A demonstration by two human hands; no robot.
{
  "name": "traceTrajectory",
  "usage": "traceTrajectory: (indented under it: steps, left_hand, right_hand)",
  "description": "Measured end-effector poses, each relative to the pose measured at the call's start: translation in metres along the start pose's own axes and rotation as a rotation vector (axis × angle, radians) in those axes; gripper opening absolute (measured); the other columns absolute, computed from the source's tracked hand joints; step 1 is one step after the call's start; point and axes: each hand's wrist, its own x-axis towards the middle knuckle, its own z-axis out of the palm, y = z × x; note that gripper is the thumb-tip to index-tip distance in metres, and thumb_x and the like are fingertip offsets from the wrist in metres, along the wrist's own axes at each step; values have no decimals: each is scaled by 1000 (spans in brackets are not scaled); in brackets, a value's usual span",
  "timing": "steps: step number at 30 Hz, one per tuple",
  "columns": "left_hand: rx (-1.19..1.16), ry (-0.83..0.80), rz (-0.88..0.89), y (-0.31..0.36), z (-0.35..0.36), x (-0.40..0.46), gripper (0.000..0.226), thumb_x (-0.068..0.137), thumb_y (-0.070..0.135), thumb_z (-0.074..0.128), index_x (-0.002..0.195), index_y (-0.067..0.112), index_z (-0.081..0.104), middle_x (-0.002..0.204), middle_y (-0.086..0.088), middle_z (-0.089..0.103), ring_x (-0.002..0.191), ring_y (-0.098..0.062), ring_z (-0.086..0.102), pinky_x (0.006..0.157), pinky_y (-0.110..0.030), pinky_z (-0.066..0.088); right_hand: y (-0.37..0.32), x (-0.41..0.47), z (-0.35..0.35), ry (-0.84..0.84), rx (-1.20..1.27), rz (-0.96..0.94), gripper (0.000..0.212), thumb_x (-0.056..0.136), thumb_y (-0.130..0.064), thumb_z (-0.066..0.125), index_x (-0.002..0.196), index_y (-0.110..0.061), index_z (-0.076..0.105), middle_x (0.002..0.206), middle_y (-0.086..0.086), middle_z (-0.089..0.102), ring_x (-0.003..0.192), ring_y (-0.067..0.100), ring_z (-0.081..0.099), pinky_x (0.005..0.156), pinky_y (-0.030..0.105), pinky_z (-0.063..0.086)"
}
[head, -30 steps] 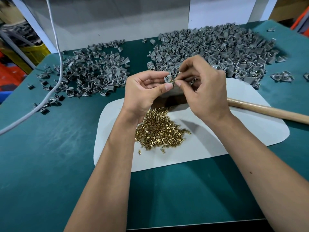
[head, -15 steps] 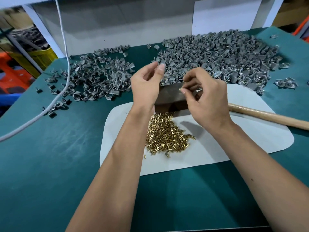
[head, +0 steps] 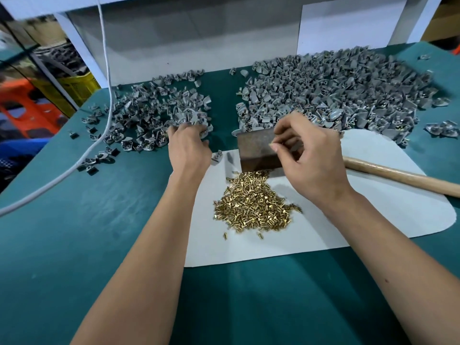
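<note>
A single piece should be lifted cleanly from the grey pile [head: 149, 113] by the left hand [head: 189, 148], its grip hidden, with the right hand [head: 308, 158] held curled, seemingly empty.

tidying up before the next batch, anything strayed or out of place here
One grey plastic clip lies alone at the white mat's far left corner, apart from the left grey pile and right grey pile. Two loose brass pins sit just clear of the brass pin heap. Nothing looks damaged.
</note>
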Motion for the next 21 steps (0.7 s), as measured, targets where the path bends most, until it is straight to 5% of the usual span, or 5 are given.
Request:
traceTrajectory:
  steps: [5,9,12,17,21]
  left_hand:
    - [-180,-77,-61,9,-11,1,31,93,-4,57,103,15,80,106,-4,75,96,-23,67,90,-36,58]
    - [-253,-316,-93,12,-30,-5,9,88,30,80,80,25,78,79,11,74,65,-4,64,58,-21,55]
    - [-205,-385,-86,17,-36,-10,8,83,19,84,80,25,80,79,8,75,75,-9,70,67,-23,59]
    - [-222,-266,-118,23,-35,-19,16,84,7,80,79,22,79,80,3,75,82,-15,72,79,-30,61]
    - [-585,-108,-157,37,-35,-23,10,86,10,82,89,12,73,76,-3,75,70,-19,76,74,-38,65]
  right_hand:
    - [3,0,0,0,-10,-2,22,86,-5,74,102,-14,63,87,-6,68,82,7,67,72,28,59]
    - [3,0,1,-27,-27,4,26,84,-6,76,103,-17,63,86,-8,68,82,4,67,75,31,59]
    - [2,-1,3,-51,-41,12,28,83,-7,77,104,-18,63,86,-10,69,83,4,68,76,33,60]
    - [1,-1,2,-46,-38,20,27,83,-7,77,104,-18,64,86,-10,70,83,4,69,75,34,61]
    - [0,0,0,-23,-27,25,25,84,-5,76,104,-15,65,86,-7,70,81,7,69,75,31,61]
